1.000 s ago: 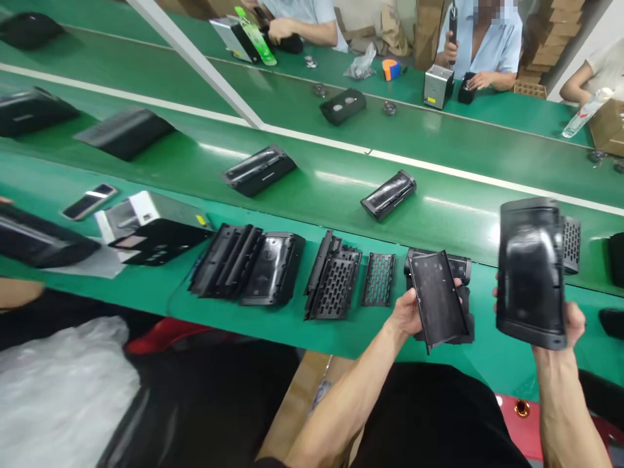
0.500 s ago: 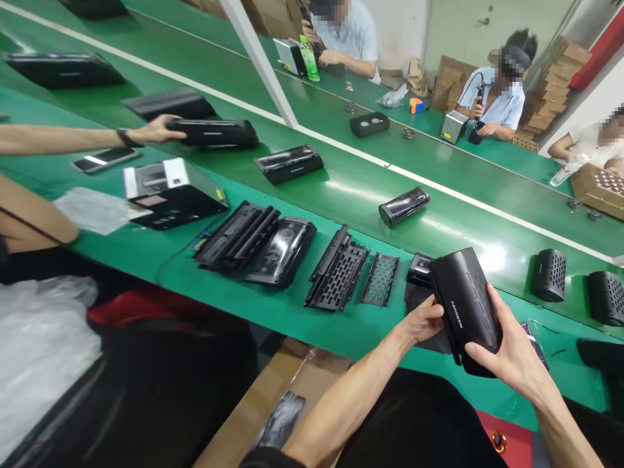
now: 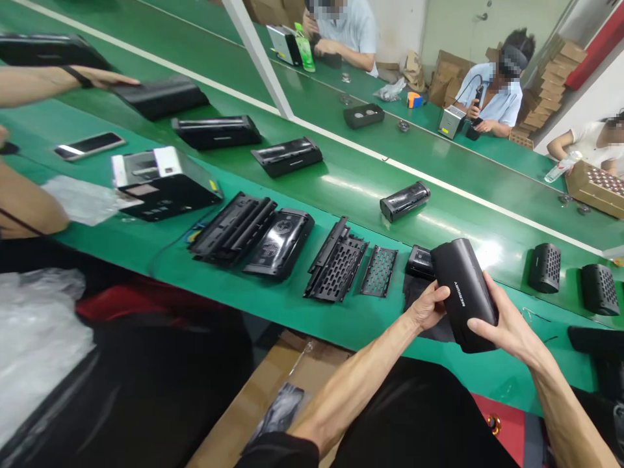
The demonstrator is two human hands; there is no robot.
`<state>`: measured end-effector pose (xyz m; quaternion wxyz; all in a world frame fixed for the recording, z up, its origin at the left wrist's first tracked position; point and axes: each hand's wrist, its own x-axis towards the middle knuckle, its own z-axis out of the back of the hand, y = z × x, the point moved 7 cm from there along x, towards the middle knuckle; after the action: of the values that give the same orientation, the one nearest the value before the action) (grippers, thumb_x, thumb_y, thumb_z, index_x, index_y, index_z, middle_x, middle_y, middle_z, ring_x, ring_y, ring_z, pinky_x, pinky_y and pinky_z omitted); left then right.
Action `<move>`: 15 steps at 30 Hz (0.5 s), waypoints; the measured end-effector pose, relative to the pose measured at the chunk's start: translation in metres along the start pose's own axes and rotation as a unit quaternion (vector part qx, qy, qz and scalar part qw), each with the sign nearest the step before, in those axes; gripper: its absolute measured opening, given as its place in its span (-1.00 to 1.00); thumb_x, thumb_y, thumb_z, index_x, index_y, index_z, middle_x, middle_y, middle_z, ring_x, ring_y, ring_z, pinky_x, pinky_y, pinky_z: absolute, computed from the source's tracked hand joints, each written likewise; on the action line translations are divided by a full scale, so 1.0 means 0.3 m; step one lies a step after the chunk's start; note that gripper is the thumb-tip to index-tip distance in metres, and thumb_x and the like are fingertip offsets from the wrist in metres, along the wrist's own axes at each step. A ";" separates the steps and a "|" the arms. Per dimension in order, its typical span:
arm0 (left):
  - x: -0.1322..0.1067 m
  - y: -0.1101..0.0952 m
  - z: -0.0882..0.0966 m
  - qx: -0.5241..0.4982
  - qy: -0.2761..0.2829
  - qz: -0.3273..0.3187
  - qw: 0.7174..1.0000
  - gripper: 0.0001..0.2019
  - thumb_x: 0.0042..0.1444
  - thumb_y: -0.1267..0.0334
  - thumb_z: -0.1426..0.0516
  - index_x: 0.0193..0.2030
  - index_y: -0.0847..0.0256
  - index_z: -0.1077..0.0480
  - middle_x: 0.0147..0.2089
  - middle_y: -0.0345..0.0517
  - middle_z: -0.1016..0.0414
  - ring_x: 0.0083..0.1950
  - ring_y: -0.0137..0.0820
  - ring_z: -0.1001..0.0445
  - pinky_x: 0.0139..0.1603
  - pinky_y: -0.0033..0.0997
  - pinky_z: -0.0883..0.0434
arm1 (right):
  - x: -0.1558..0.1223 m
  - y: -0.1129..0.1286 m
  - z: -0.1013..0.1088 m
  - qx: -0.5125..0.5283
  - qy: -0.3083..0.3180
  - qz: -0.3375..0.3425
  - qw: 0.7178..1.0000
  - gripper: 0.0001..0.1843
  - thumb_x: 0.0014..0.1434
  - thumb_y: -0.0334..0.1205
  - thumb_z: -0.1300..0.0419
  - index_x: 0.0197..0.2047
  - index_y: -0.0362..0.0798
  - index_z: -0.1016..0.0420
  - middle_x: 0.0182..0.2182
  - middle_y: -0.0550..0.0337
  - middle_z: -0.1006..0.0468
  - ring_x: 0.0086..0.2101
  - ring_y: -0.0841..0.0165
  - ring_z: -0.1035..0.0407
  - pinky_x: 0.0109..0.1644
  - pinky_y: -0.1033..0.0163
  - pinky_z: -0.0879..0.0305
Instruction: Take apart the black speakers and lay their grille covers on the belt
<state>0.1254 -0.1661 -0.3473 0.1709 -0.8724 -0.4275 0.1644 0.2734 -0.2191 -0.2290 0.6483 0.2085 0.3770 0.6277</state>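
Observation:
Both my hands grip one black speaker housing (image 3: 463,292) with white lettering along its side, held just above the near edge of the green bench (image 3: 341,318). My left hand (image 3: 426,309) clasps its lower left edge, fingers curled under. My right hand (image 3: 502,322) wraps the right side, thumb on top. A flat black panel (image 3: 414,296) lies on the bench under the housing. To the left lie a loose perforated grille (image 3: 379,271) and a stack of grilles (image 3: 336,263).
Stacked black shells (image 3: 253,231) and a white box (image 3: 156,179) sit further left. Black units (image 3: 404,199) ride the green conveyor belt (image 3: 341,175). Two grilled speakers (image 3: 545,266) stand at right. Another person's arm (image 3: 58,81) reaches in at left; several people work across the line.
A second ago my hands held a flat panel and a shell apart; they came together, and now both grip one closed housing, slightly higher. The neighbour's hand moved to another unit.

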 end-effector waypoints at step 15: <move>0.040 -0.240 -0.025 0.204 -0.065 -0.042 0.976 0.02 -0.22 -0.19 -0.56 0.38 0.02 -0.35 0.37 0.13 -0.47 0.25 0.07 -0.54 0.18 0.12 -0.54 | -0.094 -0.087 -0.025 0.132 -0.295 0.014 0.946 -0.05 0.10 0.34 -0.40 0.38 0.05 -0.20 0.26 -0.12 -0.40 0.17 -0.07 -0.42 0.24 -0.19 -0.42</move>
<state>0.0861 -0.1162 -0.3107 0.3242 -0.7878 -0.4312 0.2971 0.2869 -0.2512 -0.2465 0.6886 0.4728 0.2458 0.4917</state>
